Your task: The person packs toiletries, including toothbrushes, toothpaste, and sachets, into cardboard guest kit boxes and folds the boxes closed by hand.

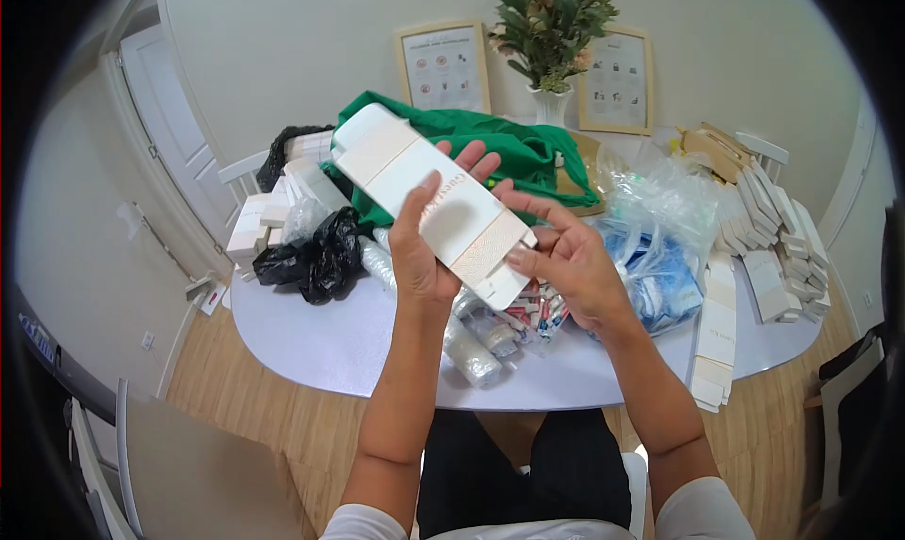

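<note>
A white paper box [462, 208] printed "Guest Kit", with beige patterned bands, is held tilted above the table. My left hand [422, 224] grips it from beneath, the thumb pressed on its front face. At its lower right end, my right hand [570, 262] pinches the end flaps between thumb and fingers. The flaps at both ends stick out unfolded. Beneath my hands lie a bag of small red, white and blue tubes [537, 312] and rolled clear plastic packets [469, 351]. Whatever is inside the box, if anything, is hidden.
Flat unfolded cartons [716, 328] lie at the table's right edge, beside stacked white boxes [778, 248] and a bag of blue packets [655, 281]. Behind are a green cloth bag [443, 125] and a vase [549, 106]. A black plastic bag [325, 257] and more boxes [250, 229] are left.
</note>
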Action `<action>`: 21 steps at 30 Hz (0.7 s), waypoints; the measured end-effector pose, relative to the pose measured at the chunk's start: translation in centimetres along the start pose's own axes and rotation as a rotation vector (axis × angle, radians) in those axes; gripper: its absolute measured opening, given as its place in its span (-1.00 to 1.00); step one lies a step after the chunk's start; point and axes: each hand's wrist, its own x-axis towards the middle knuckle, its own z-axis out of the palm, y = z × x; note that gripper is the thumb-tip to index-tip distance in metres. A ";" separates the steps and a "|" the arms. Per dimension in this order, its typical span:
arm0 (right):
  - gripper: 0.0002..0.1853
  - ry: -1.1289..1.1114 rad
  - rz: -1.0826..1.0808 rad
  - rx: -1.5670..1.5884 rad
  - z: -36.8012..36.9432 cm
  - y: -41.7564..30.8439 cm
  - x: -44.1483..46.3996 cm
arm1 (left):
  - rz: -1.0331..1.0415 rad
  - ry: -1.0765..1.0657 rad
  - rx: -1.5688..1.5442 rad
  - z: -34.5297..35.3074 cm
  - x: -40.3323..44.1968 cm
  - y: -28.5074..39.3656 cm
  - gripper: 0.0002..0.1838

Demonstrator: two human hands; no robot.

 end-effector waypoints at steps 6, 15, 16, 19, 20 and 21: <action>-0.47 0.163 -0.293 -0.685 1.0 0.6 -1.0 | -0.041 0.097 -0.031 -0.5 -0.4 -0.7 -0.36; -0.54 0.159 -0.868 -1.318 -0.4 0.4 -1.2 | -0.283 0.082 -0.089 -0.3 -1.1 -2.2 -0.37; -0.58 0.188 -0.791 -1.224 -0.5 0.3 -1.2 | -0.284 0.083 -0.088 -0.4 -1.2 -1.8 -0.37; -0.67 0.267 -0.720 -1.019 -1.9 -1.0 -1.3 | 0.078 -0.125 0.391 -0.9 -0.8 -1.2 0.09; -0.72 0.315 -0.731 -0.909 -2.7 -1.9 -1.5 | 0.286 -0.103 0.698 -1.5 -1.0 -0.5 0.35; -0.77 0.345 -0.543 -0.648 -3.4 -2.7 -2.2 | 0.684 -0.163 1.084 -1.8 -0.3 0.2 0.39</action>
